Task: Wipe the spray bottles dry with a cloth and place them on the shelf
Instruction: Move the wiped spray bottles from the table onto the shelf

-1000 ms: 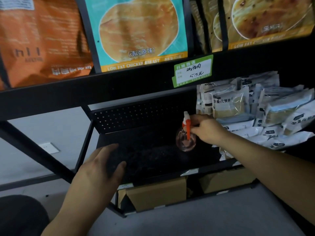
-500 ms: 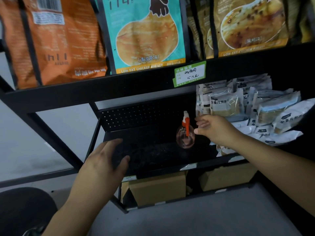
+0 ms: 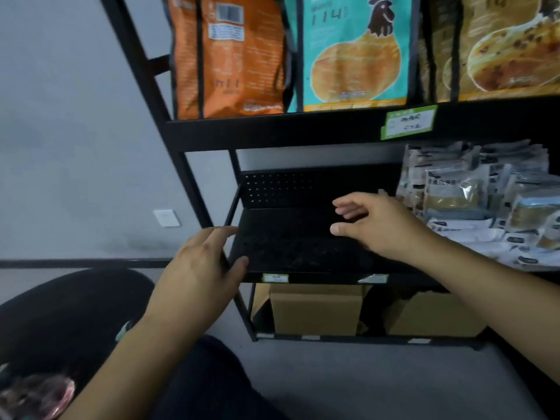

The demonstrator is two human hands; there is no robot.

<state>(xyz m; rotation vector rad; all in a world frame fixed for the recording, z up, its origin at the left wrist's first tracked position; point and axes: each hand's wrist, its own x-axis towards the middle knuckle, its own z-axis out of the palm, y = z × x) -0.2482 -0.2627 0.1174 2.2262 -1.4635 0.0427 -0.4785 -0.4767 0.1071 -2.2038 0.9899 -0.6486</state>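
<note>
My right hand (image 3: 378,227) hovers over the black lower shelf (image 3: 291,247) with its fingers spread loosely and nothing in it. It hides the small clear spray bottle; only a pale tip of the sprayer (image 3: 381,192) peeks above my knuckles. My left hand (image 3: 201,268) rests on the shelf's front left corner, fingers relaxed and empty. No cloth is in view.
White snack packets (image 3: 485,204) are piled on the right half of the same shelf. Large orange, teal and brown bags (image 3: 354,56) hang on the shelf above. Cardboard boxes (image 3: 316,310) sit underneath. A grey wall and floor lie to the left, my dark-clothed knees below.
My right hand let go of the spray bottle, left it standing on the shelf, and drew back to the left in front of it. The camera turned left and down.
</note>
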